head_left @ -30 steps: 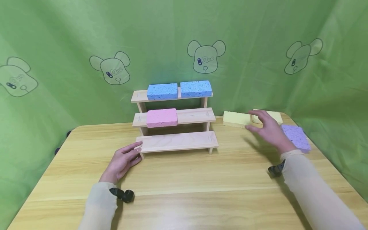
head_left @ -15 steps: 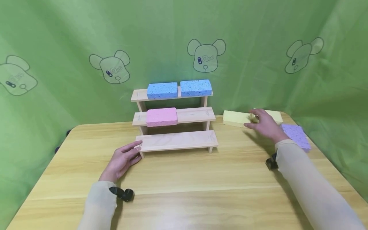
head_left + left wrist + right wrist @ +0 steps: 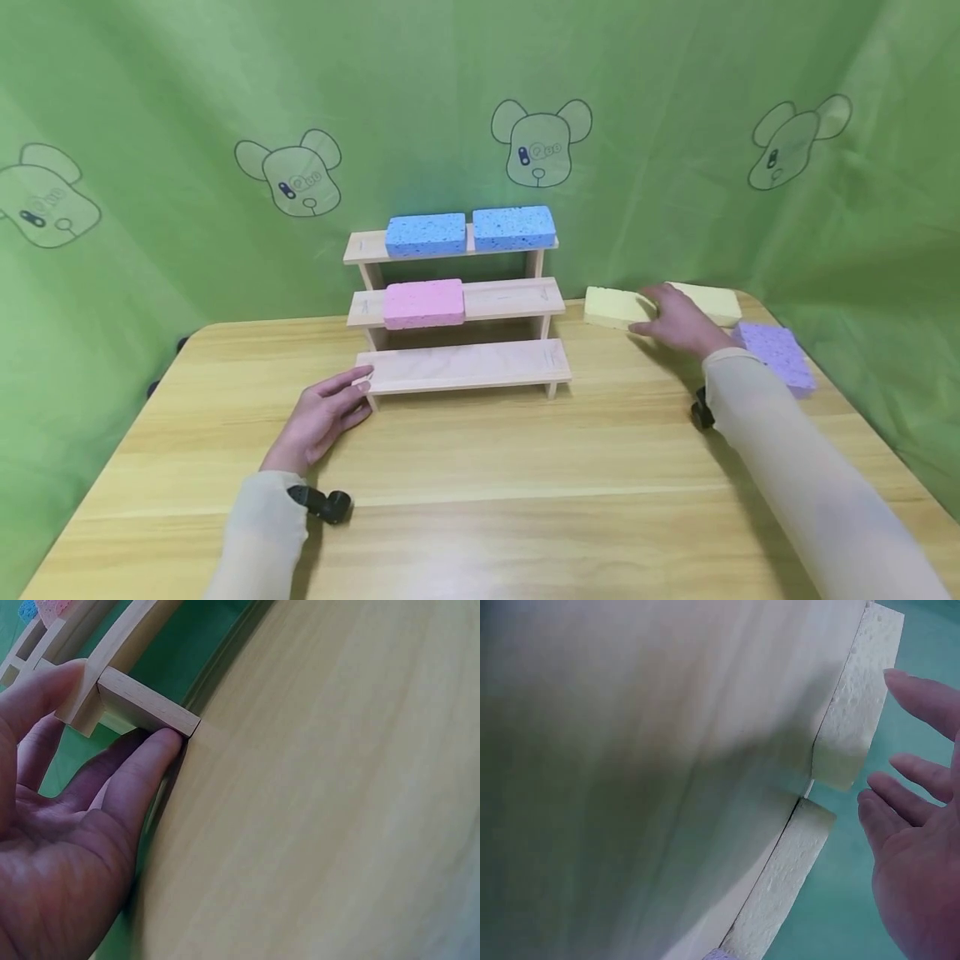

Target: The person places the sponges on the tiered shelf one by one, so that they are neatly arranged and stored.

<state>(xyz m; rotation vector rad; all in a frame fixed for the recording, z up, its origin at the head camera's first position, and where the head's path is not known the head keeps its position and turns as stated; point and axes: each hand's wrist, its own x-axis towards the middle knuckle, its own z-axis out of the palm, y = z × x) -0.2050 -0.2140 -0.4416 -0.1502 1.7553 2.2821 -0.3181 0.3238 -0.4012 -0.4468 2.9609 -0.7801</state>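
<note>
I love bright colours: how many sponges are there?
6: left blue sponge and right blue sponge on the top shelf, pink sponge on the middle shelf, left yellow sponge, right yellow sponge and purple sponge on the right side of the table. Others could be hidden.

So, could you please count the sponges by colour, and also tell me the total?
Blue sponges: 2
Pink sponge: 1
Yellow sponges: 2
Purple sponge: 1
Total: 6

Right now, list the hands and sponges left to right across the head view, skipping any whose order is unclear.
Left hand, right blue sponge, left yellow sponge, right yellow sponge, purple sponge.
</note>
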